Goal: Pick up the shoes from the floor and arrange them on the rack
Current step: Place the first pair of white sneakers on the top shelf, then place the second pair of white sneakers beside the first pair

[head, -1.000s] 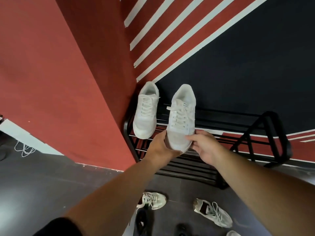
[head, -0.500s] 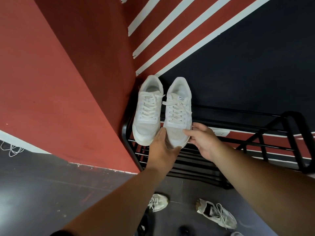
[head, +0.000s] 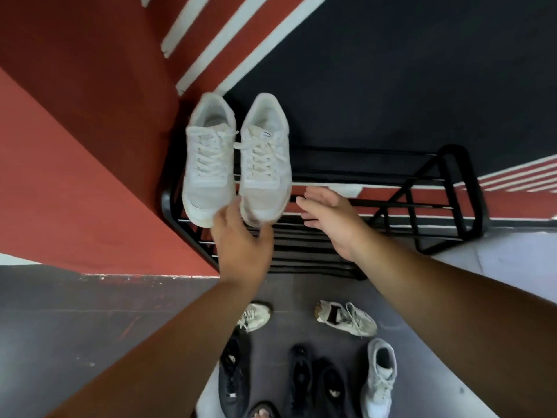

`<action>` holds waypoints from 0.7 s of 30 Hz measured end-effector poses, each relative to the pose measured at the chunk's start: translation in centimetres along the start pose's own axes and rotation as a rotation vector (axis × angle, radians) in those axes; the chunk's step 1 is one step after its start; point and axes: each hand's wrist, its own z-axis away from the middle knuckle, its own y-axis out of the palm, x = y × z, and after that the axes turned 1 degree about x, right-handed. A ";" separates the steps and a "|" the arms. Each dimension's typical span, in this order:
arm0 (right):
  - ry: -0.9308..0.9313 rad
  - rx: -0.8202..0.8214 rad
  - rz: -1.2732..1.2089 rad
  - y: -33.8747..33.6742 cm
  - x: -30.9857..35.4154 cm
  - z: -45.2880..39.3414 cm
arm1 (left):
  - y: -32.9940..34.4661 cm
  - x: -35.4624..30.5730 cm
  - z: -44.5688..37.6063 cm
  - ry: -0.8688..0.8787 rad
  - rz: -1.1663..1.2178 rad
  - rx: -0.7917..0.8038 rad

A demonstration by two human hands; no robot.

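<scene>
My left hand (head: 241, 245) covers the toe of the right white sneaker (head: 265, 164), motion-blurred there, so I can't tell contact. My left forearm hides most of one floor sneaker (head: 256, 316). Bottom edge crops a black shoe (head: 233, 384) and a foot (head: 263, 413). The rack (head: 446, 188) lower tiers are partly hidden.

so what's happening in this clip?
A person is putting shoes on a black rack in the corner. A pair of white sneakers sits on its top tier at the left end. The left hand is at their toes; whether it touches them is unclear. The right hand is open, off to the side, holding nothing. More shoes wait on the floor: two worn white ones, black ones, one grey.
</scene>
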 end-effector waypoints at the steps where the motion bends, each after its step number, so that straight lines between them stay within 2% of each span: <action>1: 0.010 -0.032 0.001 -1.4 -0.5 1.1 | 0.4 -0.5 1.0 -0.013 0.021 -0.032; 3: 0.018 -0.071 -0.010 -4.0 -1.6 3.1 | 1.1 -1.2 2.9 0.025 0.073 -0.031; 6: 0.047 -0.164 -0.054 -8.7 -4.2 6.5 | 3.8 -2.3 6.3 0.098 0.130 0.146; 9: 0.073 -0.267 -0.096 -13.4 -7.0 9.8 | 7.4 -3.1 10.0 0.059 0.141 0.339; 13: 0.113 -0.347 -0.166 -18.2 -11.0 14.5 | 11.3 -4.1 14.6 0.009 0.091 0.467; 17: 0.173 -0.291 -0.178 -19.8 -14.9 19.0 | 12.4 -4.9 20.0 -0.094 0.041 0.529; 21: 0.172 -0.154 -0.125 -17.9 -16.6 21.3 | 10.7 -3.9 24.0 -0.181 0.019 0.473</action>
